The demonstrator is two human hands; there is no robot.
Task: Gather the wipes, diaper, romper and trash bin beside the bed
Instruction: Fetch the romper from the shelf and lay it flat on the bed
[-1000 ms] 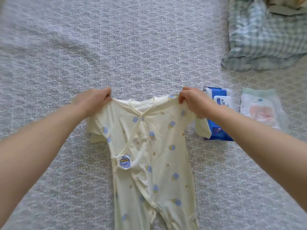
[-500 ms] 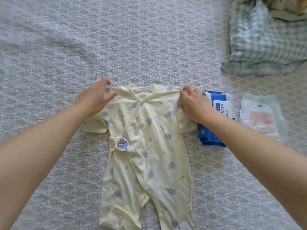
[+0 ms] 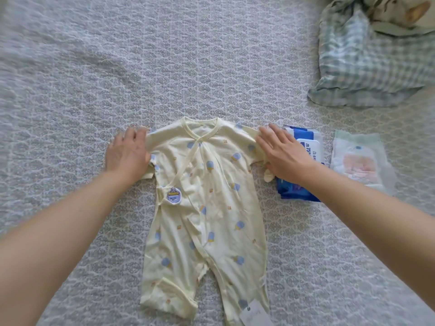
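Left grip (image 3: pixel 128 152) flat, covering romper (image 3: pixel 207 208) sleeve, right grip (image 3: pixel 282 156) flat (hiding wipes (image 3: pixel 303 147)), legs cut off

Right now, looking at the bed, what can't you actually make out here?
Head view only:
- Trash bin: not in view at all.
- Wipes pack: near half hidden under the right hand; label only partly readable.
- Romper: sleeve ends covered by the left hand and right hand; leg ends and tag cut off by the bottom edge.
- Diaper: print too blurred to read.
- Checked cloth: cut off by the right edge.
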